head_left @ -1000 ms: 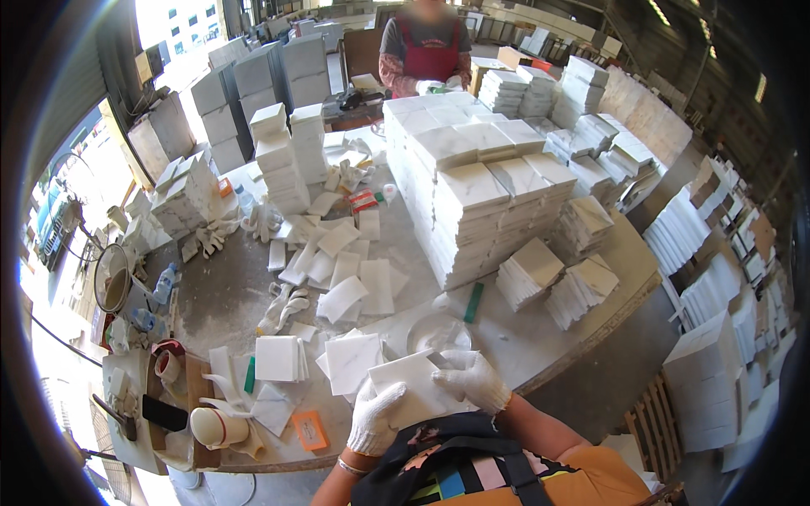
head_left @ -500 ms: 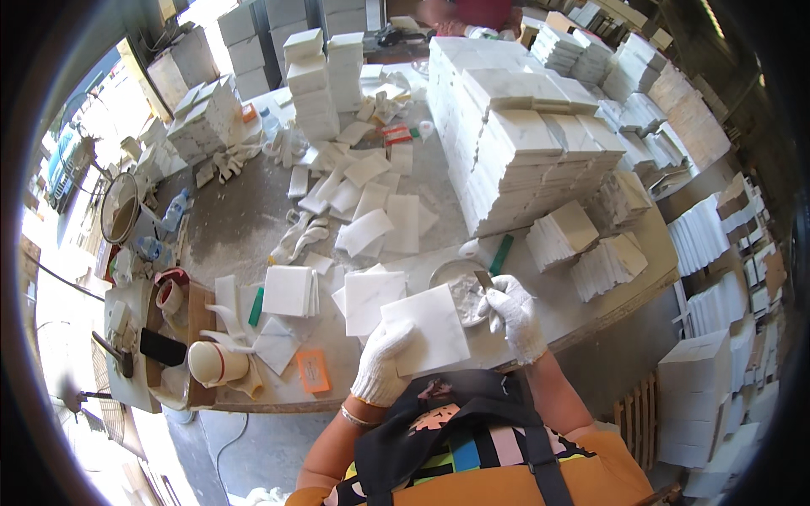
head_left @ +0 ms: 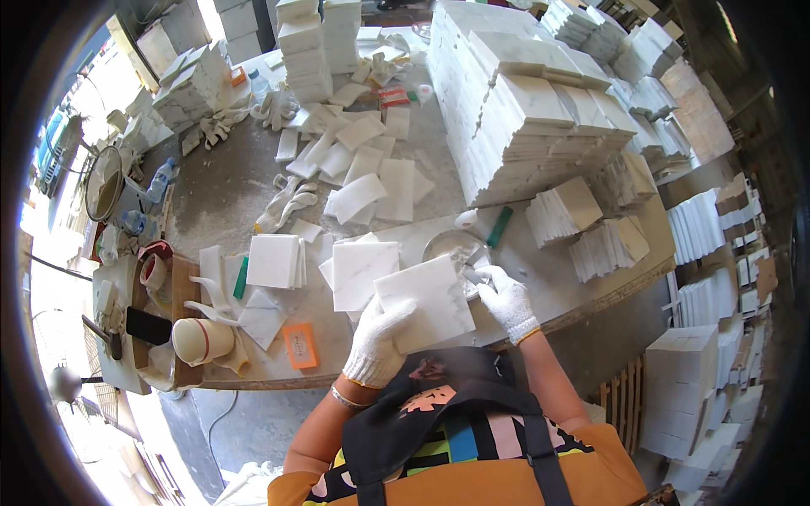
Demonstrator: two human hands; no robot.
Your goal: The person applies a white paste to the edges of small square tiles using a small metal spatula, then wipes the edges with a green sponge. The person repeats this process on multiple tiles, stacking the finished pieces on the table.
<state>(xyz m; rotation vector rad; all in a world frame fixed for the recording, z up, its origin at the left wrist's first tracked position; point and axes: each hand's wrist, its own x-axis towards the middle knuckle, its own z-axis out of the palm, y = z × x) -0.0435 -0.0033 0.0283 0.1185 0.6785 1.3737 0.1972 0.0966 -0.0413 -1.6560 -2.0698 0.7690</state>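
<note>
My left hand (head_left: 376, 341), in a white knit glove, grips a square white marble tile (head_left: 432, 297) by its near left edge, holding it tilted above the table's front edge. In my gloved right hand (head_left: 506, 305) is a small flat-bladed putty knife (head_left: 478, 258). Its blade reaches into a round metal bowl (head_left: 431, 247) of white paste, just beyond the tile's right corner. Partly behind the held tile lies another veined tile (head_left: 359, 274). Left of that stands a short stack of white tiles (head_left: 274, 260).
A tall block of stacked tiles (head_left: 540, 110) rises at the back right, with smaller stacks (head_left: 564, 209) beside it. Loose offcuts (head_left: 363, 196) cover the middle. An orange box (head_left: 300, 346), a cream cylindrical container (head_left: 201, 341) and a phone (head_left: 148, 325) lie left. A green strip (head_left: 500, 226) lies beyond the bowl.
My right hand has lowered the putty knife from above the bowl's near edge into the paste. The left hand still holds the tile. The whole view has shifted slightly.
</note>
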